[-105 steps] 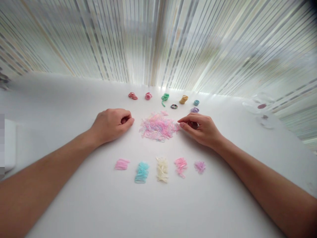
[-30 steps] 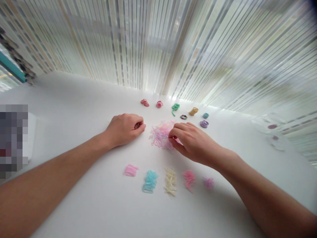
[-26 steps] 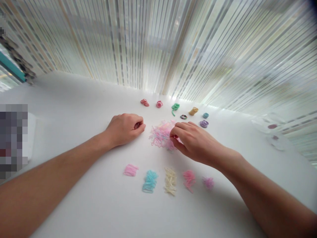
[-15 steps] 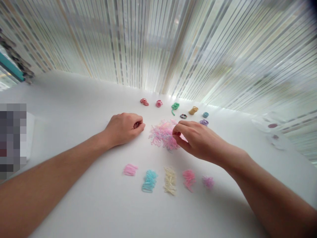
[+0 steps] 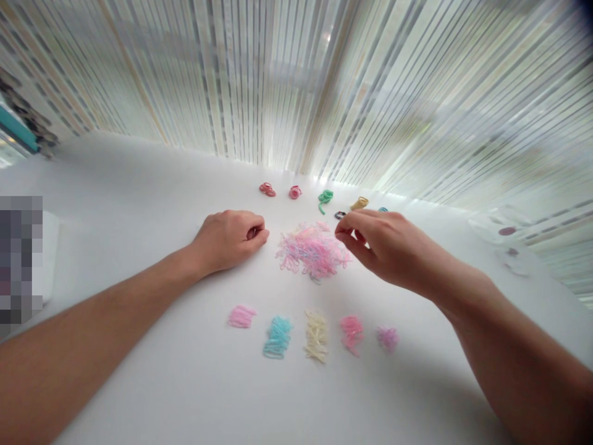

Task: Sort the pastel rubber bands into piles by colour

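A loose heap of small rubber bands, mostly pink with some pale blue and cream, lies mid-table. My left hand rests to its left, fingers curled with thumb against forefinger; what they hold, if anything, is hidden. Above the heap's right edge, my right hand is closed in a pinch, and anything in it is too small to make out. Nearer me lies a row of sorted bands: a pink bunch, a blue bunch, a cream bunch, a coral-pink bunch and a lilac bunch.
Along the back sit a red coil, a pink coil, a green coil and a tan coil. A dark ring lies near my right fingers. Clear plastic containers stand right, before the striped curtain.
My right hand has moved up and right, from over the heap to its right edge, now covering the purple coil. My left hand stays in place. The view has shifted slightly.
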`<state>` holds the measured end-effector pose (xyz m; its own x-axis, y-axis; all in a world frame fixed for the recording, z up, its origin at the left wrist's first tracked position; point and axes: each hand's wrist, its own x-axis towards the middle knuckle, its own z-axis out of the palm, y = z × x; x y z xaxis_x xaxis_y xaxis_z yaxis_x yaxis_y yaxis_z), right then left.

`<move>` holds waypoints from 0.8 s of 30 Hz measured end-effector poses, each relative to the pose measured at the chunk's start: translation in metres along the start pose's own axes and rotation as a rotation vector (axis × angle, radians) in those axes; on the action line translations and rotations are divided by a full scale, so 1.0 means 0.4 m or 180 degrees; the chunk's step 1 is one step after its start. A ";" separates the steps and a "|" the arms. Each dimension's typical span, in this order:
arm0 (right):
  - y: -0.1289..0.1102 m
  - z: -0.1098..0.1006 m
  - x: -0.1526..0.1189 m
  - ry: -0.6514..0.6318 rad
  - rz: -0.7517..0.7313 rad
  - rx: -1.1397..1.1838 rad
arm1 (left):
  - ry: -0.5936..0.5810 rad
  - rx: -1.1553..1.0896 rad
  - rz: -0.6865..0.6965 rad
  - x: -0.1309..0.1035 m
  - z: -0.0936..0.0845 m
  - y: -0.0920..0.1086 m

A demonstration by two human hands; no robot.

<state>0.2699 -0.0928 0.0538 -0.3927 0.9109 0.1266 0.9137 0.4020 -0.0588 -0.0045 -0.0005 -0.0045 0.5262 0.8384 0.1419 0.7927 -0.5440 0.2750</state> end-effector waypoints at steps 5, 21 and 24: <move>0.009 -0.003 -0.003 0.0058 0.0001 0.0210 | 0.0012 0.0005 0.0026 0.001 -0.003 0.000; 0.023 0.007 -0.002 -0.0040 0.0083 0.0691 | -0.0014 -0.0059 -0.0016 0.000 -0.001 -0.002; 0.027 0.008 -0.003 -0.0111 0.0110 0.0677 | -0.0021 -0.0059 -0.0002 0.000 -0.003 -0.001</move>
<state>0.2799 -0.0894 0.0497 -0.3681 0.9257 0.0869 0.8856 0.3775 -0.2705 -0.0052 -0.0004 -0.0037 0.5278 0.8385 0.1356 0.7872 -0.5428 0.2927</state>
